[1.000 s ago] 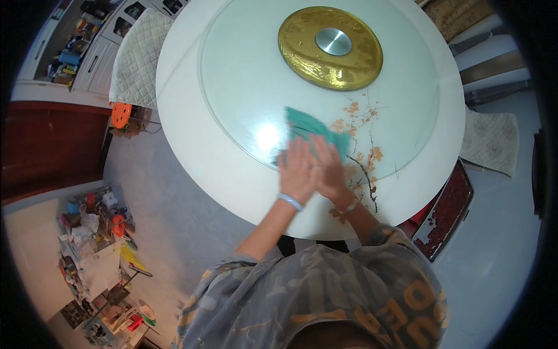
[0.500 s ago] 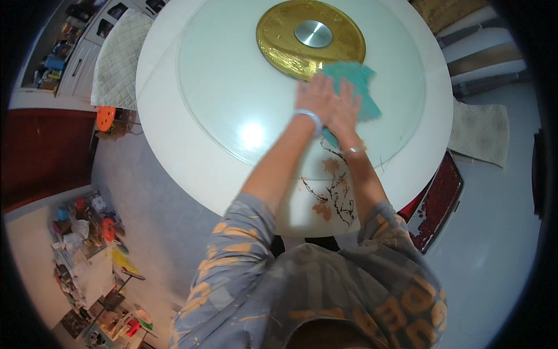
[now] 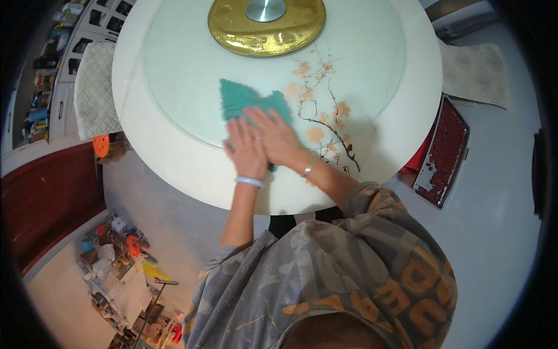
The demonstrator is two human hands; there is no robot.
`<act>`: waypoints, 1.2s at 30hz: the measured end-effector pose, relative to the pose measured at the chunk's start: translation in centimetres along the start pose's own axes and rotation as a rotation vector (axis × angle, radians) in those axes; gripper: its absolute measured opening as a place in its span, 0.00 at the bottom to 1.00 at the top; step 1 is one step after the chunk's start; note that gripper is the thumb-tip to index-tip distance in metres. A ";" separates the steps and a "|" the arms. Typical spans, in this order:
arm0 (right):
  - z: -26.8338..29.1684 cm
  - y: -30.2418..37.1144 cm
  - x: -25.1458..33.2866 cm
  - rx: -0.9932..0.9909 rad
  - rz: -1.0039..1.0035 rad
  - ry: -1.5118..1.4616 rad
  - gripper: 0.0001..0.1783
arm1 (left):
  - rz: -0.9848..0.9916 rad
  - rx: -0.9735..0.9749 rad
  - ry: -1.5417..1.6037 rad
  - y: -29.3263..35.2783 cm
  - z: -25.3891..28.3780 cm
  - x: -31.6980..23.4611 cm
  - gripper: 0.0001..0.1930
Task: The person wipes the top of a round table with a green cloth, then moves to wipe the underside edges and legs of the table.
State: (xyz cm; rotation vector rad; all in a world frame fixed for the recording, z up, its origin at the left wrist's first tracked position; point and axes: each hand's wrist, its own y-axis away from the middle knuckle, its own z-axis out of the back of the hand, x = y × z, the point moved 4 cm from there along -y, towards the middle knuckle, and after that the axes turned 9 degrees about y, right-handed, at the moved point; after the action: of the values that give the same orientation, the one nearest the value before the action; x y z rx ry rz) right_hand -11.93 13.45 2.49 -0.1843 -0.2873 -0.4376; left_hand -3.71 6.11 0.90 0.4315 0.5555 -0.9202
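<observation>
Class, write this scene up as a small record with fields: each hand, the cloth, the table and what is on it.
Left hand: flat on the cloth
Right hand: flat on the cloth, close by the left
Cloth: green, spread on the glass
Table: round, white
Disc: gold, silver centre, beyond the cloth
</observation>
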 end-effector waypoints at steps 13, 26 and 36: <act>5.4 8.9 -19.9 -0.242 -0.661 0.510 0.34 | -0.439 0.178 -0.146 0.1 -6.5 -10.6 0.40; 1.1 1.7 -0.3 -0.132 -0.246 0.052 0.31 | -0.322 0.251 -0.454 0.2 1.2 0.8 0.48; 5.8 8.9 -17.9 -0.246 -0.591 0.416 0.31 | -0.148 0.046 -0.048 -2.4 5.0 6.1 0.35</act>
State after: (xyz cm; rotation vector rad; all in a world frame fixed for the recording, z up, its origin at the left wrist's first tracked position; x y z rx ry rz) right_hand -24.83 29.69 1.37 -0.2428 0.1334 -1.0821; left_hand -1.43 -1.83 0.78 0.4121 0.5287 -1.0844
